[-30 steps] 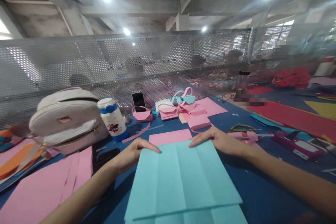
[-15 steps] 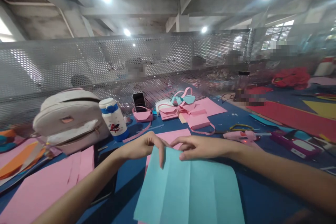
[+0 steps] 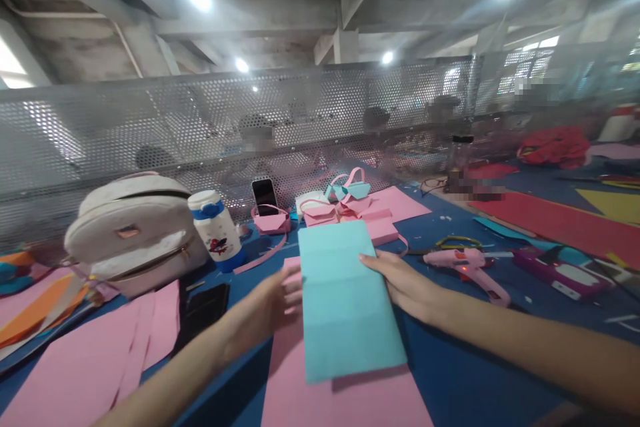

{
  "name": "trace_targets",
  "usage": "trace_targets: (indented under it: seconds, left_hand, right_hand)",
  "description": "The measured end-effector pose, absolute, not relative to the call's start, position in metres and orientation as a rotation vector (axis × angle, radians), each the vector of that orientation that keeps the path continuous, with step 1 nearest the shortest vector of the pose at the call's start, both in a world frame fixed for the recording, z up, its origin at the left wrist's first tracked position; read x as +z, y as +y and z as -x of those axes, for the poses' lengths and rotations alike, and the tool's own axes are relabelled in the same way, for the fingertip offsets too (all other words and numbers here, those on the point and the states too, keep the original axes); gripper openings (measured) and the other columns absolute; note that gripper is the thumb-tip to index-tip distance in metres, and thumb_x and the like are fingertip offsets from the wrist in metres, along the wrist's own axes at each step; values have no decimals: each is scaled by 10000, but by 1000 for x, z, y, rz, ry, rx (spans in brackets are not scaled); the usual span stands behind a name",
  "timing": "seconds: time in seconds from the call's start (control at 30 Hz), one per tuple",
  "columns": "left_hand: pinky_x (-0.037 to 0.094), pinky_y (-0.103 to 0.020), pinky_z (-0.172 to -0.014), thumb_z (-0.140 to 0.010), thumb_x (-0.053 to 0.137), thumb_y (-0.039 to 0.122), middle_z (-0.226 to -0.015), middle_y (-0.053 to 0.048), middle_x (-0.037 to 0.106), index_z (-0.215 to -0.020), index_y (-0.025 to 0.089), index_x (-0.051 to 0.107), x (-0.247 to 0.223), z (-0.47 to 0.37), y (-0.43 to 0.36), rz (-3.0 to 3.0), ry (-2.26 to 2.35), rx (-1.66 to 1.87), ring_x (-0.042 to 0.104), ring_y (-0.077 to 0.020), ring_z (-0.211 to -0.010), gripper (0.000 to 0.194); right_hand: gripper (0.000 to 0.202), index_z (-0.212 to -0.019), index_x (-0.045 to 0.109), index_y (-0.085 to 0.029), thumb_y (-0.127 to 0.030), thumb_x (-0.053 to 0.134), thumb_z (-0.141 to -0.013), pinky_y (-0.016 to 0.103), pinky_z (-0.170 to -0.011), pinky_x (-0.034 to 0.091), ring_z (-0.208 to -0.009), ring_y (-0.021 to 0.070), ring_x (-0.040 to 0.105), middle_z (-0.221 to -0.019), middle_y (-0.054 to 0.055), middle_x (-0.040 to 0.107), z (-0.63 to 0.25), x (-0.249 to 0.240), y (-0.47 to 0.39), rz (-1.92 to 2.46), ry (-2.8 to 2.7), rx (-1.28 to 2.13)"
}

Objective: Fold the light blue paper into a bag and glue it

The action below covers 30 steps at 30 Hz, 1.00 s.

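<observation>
A creased light-blue sheet [image 3: 350,307] is held up above a pink sheet [image 3: 360,400] on the blue table. My right hand [image 3: 405,283] grips its right edge, with a fingertip on the front face and the other fingers behind it. At the sheet's left edge is my left hand [image 3: 280,300], slightly blurred; its fingers are apart and partly behind the edge, and whether they touch the sheet is unclear.
A white backpack [image 3: 135,233] and a bottle [image 3: 217,230] stand at the left. Behind the blue sheet lie small pink paper bags [image 3: 320,213]. A pink glue gun [image 3: 467,263] and a purple device [image 3: 565,273] lie at the right. A perforated screen [image 3: 200,127] runs behind.
The blue sheet has turned and moved up and away, uncovering more of the pink sheet. My left hand has come off its top edge to its left side; my right hand now holds the right edge.
</observation>
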<state>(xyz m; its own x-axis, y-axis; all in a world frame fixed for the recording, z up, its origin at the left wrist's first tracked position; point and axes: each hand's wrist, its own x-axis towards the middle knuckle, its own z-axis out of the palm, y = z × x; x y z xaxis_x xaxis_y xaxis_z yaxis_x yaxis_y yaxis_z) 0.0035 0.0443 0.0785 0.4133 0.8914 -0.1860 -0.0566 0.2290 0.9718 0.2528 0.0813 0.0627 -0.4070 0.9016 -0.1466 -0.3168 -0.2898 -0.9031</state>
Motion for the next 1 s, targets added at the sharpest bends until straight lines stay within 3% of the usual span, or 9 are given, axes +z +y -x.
trace_targets:
  seconds: [0.1,0.27,0.43,0.6,0.77,0.9,1.0]
  left_hand:
    - [488,-374,-948,-820,693,537,-1222,-120,672,-1250,197,613,64,-20,27,-1106,918,709,657,-266,-1065,554]
    - [526,-264,-762,-741,794,446,-1075,-113,731,-1222,159,626,60,-15,37,-1196,1063,705,697,-228,-916,585]
    - [545,-282,-742,-712,825,365,-1098,-99,728,-1216,171,633,75,20,59,-1336,1062,581,701,-241,-905,573]
    - [540,-294,-805,-773,761,368,-1162,-89,707,-1207,199,661,75,26,64,-1498,1049,442,675,-259,-1016,476]
    - [462,-373,-978,-811,681,415,-1256,-115,662,-1242,161,640,51,6,72,-1701,1075,410,603,-296,-1154,502]
    - [397,-363,-1046,-874,600,390,-1323,-90,624,-1273,215,624,42,3,67,-1899,1181,402,555,-282,-1222,437]
    - [425,-454,-987,-876,591,328,-1187,-134,685,-1320,219,586,43,7,52,-2029,1374,382,611,-338,-1110,458]
  right_hand:
    - [271,-1060,664,-150,-276,691,-821,340,-846,552,-944,231,704,-1039,95,744,-244,58,78,866,-892,1789]
    - [400,-1134,613,-153,-305,725,-781,384,-949,515,-1049,258,668,-1146,119,703,-239,52,70,811,-895,1832]
    - [546,-1281,480,-262,-400,695,-799,415,-1062,420,-1275,250,512,-1417,88,507,-260,45,80,947,-1093,1435]
    - [492,-1345,486,-258,-433,591,-898,445,-1141,298,-1342,255,428,-1440,97,477,-280,52,80,817,-1875,887]
    - [671,-1467,393,-248,-454,637,-876,504,-1173,189,-1422,304,307,-1521,129,393,-268,53,61,268,-2761,487]
    - [677,-1495,339,-232,-453,587,-906,517,-1142,264,-1410,335,324,-1535,156,359,-253,37,58,130,-2928,340]
    - [663,-1493,344,-216,-468,560,-919,518,-1138,281,-1403,345,336,-1517,159,390,-250,26,62,118,-2954,348]
